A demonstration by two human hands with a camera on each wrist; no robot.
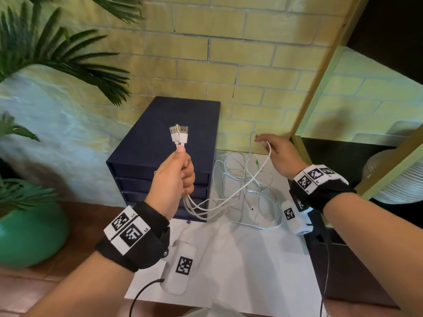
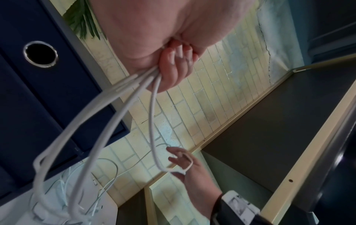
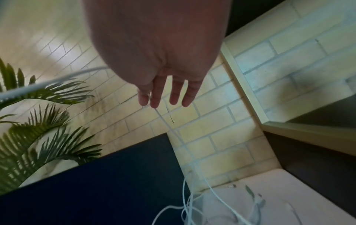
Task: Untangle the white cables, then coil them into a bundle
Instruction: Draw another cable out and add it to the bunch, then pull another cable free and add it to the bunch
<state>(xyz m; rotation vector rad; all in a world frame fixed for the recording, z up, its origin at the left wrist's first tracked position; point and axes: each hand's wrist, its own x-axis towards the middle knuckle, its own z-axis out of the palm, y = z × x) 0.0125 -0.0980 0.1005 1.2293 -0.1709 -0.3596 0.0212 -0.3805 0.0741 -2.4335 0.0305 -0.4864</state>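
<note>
Here the left hand (image 1: 174, 179) is raised in a fist, its curled fingers (image 2: 174, 71) gripping several white cables (image 1: 231, 197) together; two USB plugs (image 1: 179, 135) stand up just above the thumb, and the strands fall out below the little finger. The right hand (image 1: 278, 156) is spread with straight, relaxed fingers (image 3: 174, 92), one cable draped across them and running back to the fist. Beneath both sets of fingers the remaining loops lie tangled on a white tabletop (image 1: 247, 259), beside a navy drawer box (image 1: 146, 143) behind the fist.
</note>
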